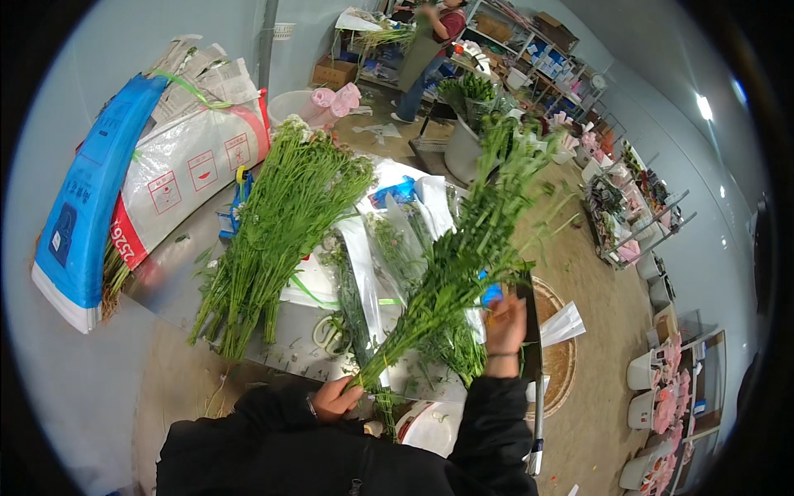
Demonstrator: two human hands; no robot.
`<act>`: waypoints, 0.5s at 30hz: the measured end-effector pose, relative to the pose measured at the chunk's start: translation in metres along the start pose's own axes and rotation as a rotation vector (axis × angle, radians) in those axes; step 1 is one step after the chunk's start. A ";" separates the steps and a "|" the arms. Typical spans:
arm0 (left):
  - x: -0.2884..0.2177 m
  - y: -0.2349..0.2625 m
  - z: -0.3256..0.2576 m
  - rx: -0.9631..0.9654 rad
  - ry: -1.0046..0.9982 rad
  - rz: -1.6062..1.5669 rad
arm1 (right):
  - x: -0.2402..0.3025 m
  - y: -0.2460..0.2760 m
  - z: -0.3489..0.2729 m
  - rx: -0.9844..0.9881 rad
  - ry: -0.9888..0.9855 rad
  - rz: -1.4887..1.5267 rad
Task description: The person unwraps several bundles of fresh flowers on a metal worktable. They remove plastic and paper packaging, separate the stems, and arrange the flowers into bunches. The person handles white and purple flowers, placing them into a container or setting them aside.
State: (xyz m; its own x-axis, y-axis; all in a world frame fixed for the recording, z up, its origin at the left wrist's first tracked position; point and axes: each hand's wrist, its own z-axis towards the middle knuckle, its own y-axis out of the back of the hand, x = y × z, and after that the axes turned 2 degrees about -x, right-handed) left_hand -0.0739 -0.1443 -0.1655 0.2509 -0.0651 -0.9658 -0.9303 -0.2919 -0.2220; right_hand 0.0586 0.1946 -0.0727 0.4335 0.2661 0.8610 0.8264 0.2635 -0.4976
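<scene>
My left hand [335, 401] is closed around the lower stems of a long leafy green flower bunch [447, 281]. The bunch slants up and to the right over the table, its far tops blurred. To the right of its middle is my right hand [504, 325], slightly blurred, raised with fingers loosely apart and nothing visible in them. A large pile of green stems with small pale flowers [285, 223] lies left of centre on the metal table [302, 331]. Between pile and bunch are clear-and-white flower sleeves [361, 273] with stems inside. Scissors [328, 333] with pale handles rest near the table's front edge.
Newspaper-lined wrapped bundles [190, 165] lean at the left. A blue tape dispenser [240, 202] stands beside the pile. Below the table's front edge is a white bucket [432, 426]. A co-worker [430, 54] stands at the back. Flower buckets [641, 409] line the right side.
</scene>
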 end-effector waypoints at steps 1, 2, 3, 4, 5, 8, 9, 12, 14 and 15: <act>-0.004 0.001 0.004 0.016 0.007 -0.077 | -0.035 0.027 -0.012 0.101 -0.126 -0.010; -0.008 0.000 0.009 0.030 0.012 -0.151 | -0.079 0.050 -0.026 0.137 -0.131 -0.118; -0.012 -0.002 0.012 0.013 0.037 -0.233 | -0.103 0.044 -0.049 0.204 -0.247 -0.053; -0.017 -0.002 0.014 0.000 0.106 -0.255 | -0.107 0.005 -0.082 0.070 -0.370 -0.316; -0.023 -0.003 0.016 0.005 0.180 -0.274 | -0.115 -0.006 -0.100 0.156 -0.386 -0.307; -0.020 -0.011 0.025 0.006 0.312 -0.257 | -0.120 -0.048 -0.120 0.230 -0.358 -0.267; -0.016 -0.015 0.027 0.002 0.341 -0.240 | -0.124 -0.049 -0.115 0.233 -0.363 -0.268; -0.010 -0.021 0.032 0.017 0.602 -0.426 | -0.152 -0.034 -0.096 0.213 -0.350 -0.420; -0.003 -0.020 0.030 0.047 0.630 -0.508 | -0.161 -0.024 -0.103 0.125 -0.449 -0.221; -0.002 -0.021 0.027 0.053 0.626 -0.516 | -0.167 -0.017 -0.104 0.146 -0.398 -0.273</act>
State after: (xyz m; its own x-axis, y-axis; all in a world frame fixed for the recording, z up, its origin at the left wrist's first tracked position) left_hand -0.0621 -0.1122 -0.1623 0.7399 -0.4613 -0.4897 -0.6643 -0.3866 -0.6397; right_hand 0.0099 0.0490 -0.1976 0.0146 0.4953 0.8686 0.8191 0.4922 -0.2945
